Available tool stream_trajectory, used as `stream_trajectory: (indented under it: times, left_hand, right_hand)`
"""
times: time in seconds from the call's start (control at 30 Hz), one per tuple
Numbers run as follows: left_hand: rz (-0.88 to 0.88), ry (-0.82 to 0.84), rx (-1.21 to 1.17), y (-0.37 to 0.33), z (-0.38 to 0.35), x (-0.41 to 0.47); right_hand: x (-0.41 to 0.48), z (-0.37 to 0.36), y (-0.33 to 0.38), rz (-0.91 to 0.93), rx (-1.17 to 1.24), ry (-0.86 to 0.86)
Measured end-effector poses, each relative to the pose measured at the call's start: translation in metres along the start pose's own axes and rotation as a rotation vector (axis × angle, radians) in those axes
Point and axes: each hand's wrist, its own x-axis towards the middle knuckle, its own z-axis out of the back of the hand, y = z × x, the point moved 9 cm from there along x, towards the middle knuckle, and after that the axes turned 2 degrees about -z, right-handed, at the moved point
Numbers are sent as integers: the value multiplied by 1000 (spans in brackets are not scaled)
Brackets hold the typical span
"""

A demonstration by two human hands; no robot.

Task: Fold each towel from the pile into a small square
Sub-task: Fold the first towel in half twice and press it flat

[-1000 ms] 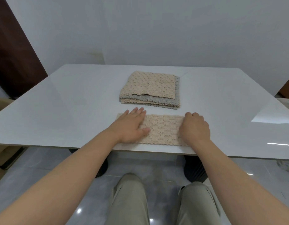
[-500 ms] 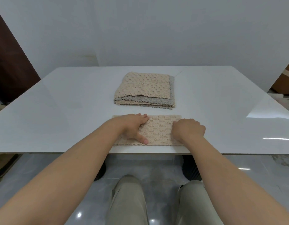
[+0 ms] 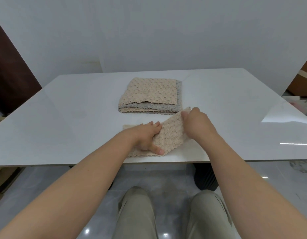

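The beige towel [image 3: 171, 135] is seen as a long folded strip at the near edge of the tabletop [image 3: 71, 118], just in front of the pile [image 3: 149, 94], and its right end is lifted clear of the surface. That raised end is pinched at the far corner by the right hand [image 3: 197, 125], fingers curled round the cloth. Whether the near corner is gripped too cannot be told, as it is hidden behind the hand. The left half is pinned flat by the left hand [image 3: 145, 137], with the fingers fairly straight, the thumb down near the front edge, and nothing grasped.

The fold of right end over left is judged to be the step in hand, the one that would turn the strip into a square.

Trouble could be met here in several ways. If only one corner is carried across, the flap may be laid down skewed and the scalloped edges left mismatched. The pinning hand lies where the flap is to land, so it could be trapped, and the lower layers dragged when it is pulled out. The strip sits right at the tabletop's front edge, so a tug towards the body could send it over. The soft, textured cloth may also bunch at the crease if it is not smoothed.
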Motion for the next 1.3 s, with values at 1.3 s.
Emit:
stream_trajectory:
  times: [1.3]
  left_hand:
    - [333, -403, -1120, 63, 45, -14]
  right_hand:
    - [-81, -64, 72, 655, 341, -254]
